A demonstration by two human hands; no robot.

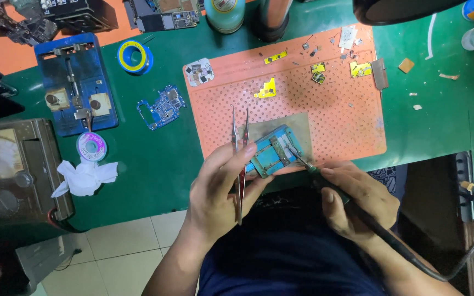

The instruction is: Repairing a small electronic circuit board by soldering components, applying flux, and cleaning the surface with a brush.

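1. Circuit board sits clamped in a small blue holder at near edge of orange perforated mat, just ahead of both hands; a grey pad lies under the holder.
2. R hand: fingers closed round the dark handle of a soldering iron, pen-style grip; tip rests on or right at the board's right side. Contact itself too small to confirm. Cable trails off toward lower right.
3. L hand: fingers pinch a pair of tweezers mid-shaft, tips pointing away, lying over the mat just left of the holder. Tips look slightly apart, nothing seen between them.
4. Judgement: work on the board is mid-way. Iron applied, tweezers not yet at the board; no part seen lifted or placed.
5. Mid-mat: yellow-taped bits and small metal shields scattered, apart from the holder.
6. Farther left on green worktop: bare blue board, white tissue, larger blue jig, blue tape roll.
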